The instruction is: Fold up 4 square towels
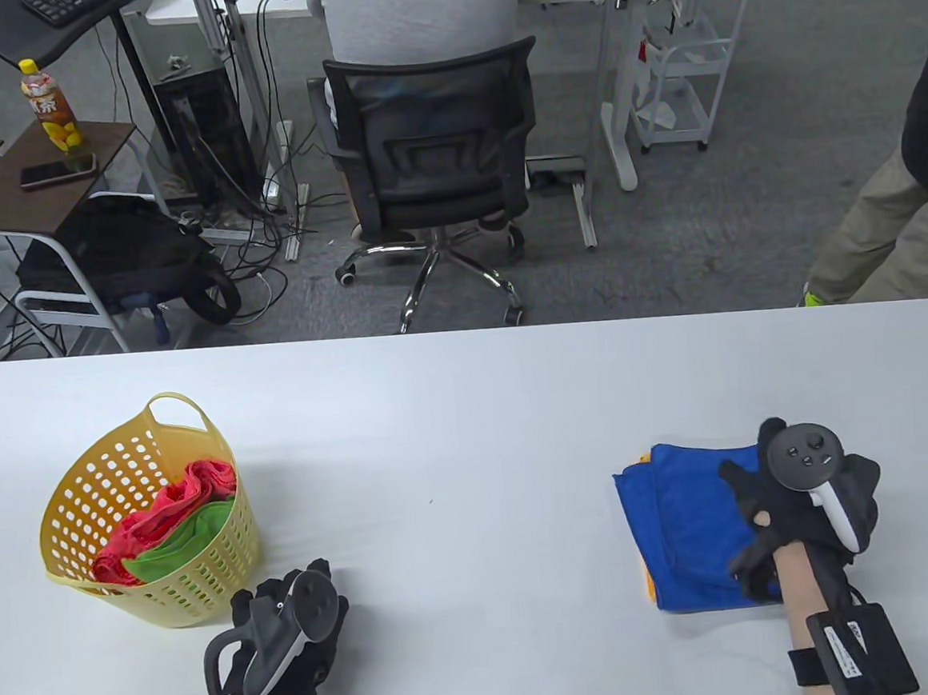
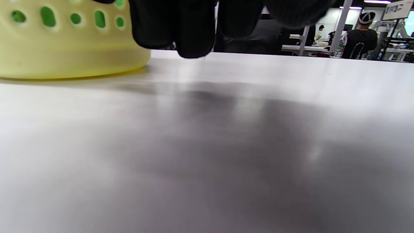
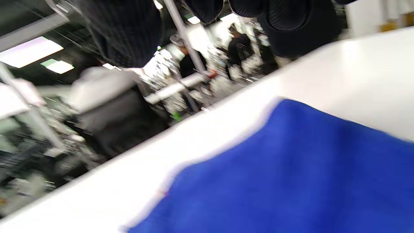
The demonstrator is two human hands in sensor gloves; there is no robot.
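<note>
The right hand point(image 1: 805, 497) rests on the folded blue towel point(image 1: 687, 530) at the right of the bench point(image 1: 453, 412) (an orange edge peeks beneath). The pink towel point(image 1: 164, 507) and green towel point(image 1: 182, 542) wait in the yellow basket point(image 1: 67, 507) at the left — just beyond the left hand point(image 1: 285, 626), the nearer one, which holds nothing; its finger spread I cannot tell.

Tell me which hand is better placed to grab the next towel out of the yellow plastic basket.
Left, probably. The left hand sits on the white table right beside the yellow perforated plastic basket holding the red towel and green towel. The right hand is far across, over the folded blue towel.
</note>
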